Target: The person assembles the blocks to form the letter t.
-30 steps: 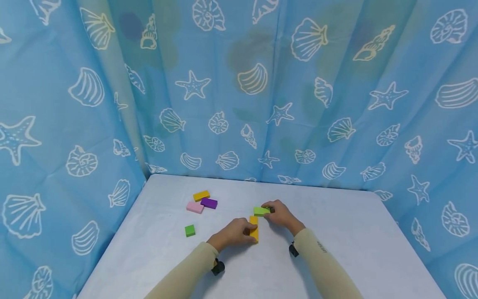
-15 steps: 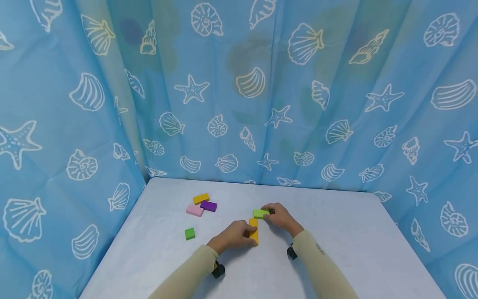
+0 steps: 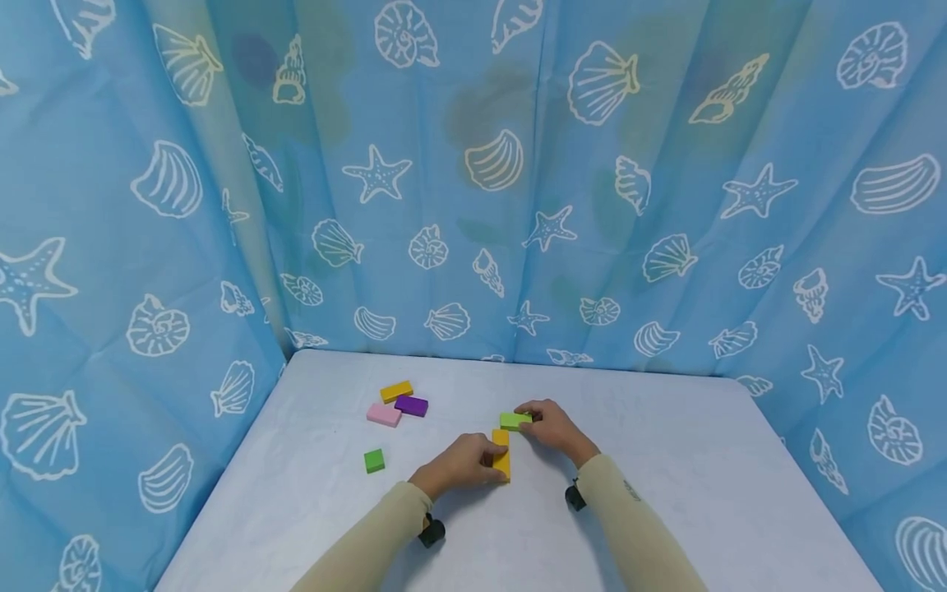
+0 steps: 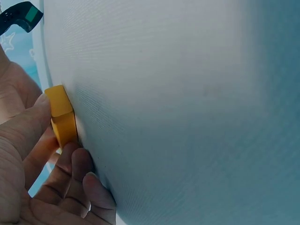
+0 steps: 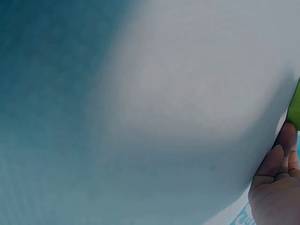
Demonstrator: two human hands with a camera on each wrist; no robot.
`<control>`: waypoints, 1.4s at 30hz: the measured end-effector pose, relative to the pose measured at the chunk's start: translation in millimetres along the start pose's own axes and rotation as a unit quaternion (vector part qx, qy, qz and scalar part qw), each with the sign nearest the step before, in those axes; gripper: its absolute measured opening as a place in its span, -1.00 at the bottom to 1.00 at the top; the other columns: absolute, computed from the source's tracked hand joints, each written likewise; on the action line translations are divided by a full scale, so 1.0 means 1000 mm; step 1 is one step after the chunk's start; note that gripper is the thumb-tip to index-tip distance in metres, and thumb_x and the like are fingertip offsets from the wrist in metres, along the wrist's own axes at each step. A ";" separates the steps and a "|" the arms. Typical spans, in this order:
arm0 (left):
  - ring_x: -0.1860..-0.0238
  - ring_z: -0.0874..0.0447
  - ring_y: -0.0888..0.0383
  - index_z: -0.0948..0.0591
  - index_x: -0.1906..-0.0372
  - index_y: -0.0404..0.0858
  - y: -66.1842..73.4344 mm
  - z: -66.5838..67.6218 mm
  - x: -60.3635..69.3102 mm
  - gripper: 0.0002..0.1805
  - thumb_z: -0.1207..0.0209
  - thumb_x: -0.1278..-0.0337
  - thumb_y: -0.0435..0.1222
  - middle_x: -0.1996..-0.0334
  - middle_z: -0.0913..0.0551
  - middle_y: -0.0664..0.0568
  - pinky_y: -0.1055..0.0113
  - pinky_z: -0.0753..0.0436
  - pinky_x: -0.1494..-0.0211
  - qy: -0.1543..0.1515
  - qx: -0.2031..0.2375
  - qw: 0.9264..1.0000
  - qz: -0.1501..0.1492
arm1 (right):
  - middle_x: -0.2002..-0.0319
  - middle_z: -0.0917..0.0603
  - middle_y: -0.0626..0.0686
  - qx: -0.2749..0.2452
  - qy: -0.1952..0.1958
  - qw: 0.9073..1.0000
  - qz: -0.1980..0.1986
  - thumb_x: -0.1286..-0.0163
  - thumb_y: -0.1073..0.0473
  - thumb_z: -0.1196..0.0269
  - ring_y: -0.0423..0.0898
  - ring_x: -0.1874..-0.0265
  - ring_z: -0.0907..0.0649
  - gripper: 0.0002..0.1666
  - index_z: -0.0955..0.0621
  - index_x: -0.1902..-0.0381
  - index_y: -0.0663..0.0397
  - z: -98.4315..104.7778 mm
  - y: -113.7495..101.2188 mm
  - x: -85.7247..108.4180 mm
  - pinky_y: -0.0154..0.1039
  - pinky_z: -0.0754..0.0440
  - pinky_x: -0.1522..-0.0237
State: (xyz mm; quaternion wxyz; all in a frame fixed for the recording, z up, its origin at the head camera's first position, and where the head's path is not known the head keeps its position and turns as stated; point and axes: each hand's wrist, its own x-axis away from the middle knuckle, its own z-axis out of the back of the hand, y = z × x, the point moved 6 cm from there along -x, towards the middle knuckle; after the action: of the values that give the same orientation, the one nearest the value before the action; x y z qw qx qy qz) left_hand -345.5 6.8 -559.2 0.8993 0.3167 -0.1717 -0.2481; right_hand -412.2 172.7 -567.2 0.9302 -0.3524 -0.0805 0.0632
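Note:
My left hand pinches a yellow-orange block that lies lengthwise on the white table, pointing away from me. The left wrist view shows the thumb on one side of this block and fingers below it. Just beyond its far end a light green block lies crosswise. My right hand grips the right end of that green block, which its fingers partly cover. In the right wrist view only an edge of the green block shows, above the fingertips. Whether the two blocks touch is hard to tell.
On the left of the table lie a second yellow block, a purple block and a pink block, close together. A small green block lies nearer to me. A blue shell-patterned curtain hangs behind.
The head view has shifted slightly. Both hands and the blocks they hold stay in about the same place on the table.

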 end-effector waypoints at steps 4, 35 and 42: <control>0.32 -0.43 0.27 -0.58 -0.25 -0.15 0.000 0.000 -0.001 -0.44 -0.37 -0.12 -0.11 0.43 -0.52 0.17 0.48 -0.48 0.23 0.000 -0.001 1.000 -0.005 | 0.02 -0.65 0.05 -0.003 -0.002 1.000 -0.004 -0.35 0.22 -0.27 -0.02 0.11 -0.51 -0.67 -0.69 -0.06 0.03 0.001 -0.002 0.001 -0.01 -0.56 -0.11; 0.33 -0.43 0.28 -0.59 -0.23 -0.18 -0.002 0.001 -0.003 -0.45 -0.37 -0.13 -0.13 0.41 -0.55 0.17 0.48 -0.47 0.24 -0.003 0.005 1.000 -0.011 | 0.06 -0.64 0.06 -0.009 -0.007 1.000 0.003 -0.34 0.23 -0.27 -0.02 0.13 -0.51 -0.69 -0.70 -0.04 0.04 0.000 -0.004 0.002 -0.01 -0.55 -0.10; 0.34 -0.43 0.27 -0.59 -0.24 -0.18 -0.001 0.001 -0.001 -0.45 -0.37 -0.13 -0.12 0.43 -0.54 0.16 0.47 -0.46 0.26 -0.005 0.007 1.000 -0.006 | 0.05 -0.64 0.06 -0.004 -0.004 1.000 0.000 -0.35 0.22 -0.27 -0.01 0.11 -0.51 -0.69 -0.70 -0.05 0.01 0.000 -0.002 0.002 0.01 -0.54 -0.13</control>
State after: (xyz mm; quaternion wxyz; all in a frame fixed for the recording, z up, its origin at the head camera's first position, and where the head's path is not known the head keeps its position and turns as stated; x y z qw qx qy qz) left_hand -347.6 6.2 -559.0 0.8947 0.3230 -0.1761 -0.2533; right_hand -410.0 170.9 -565.7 0.9283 -0.3563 -0.0850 0.0644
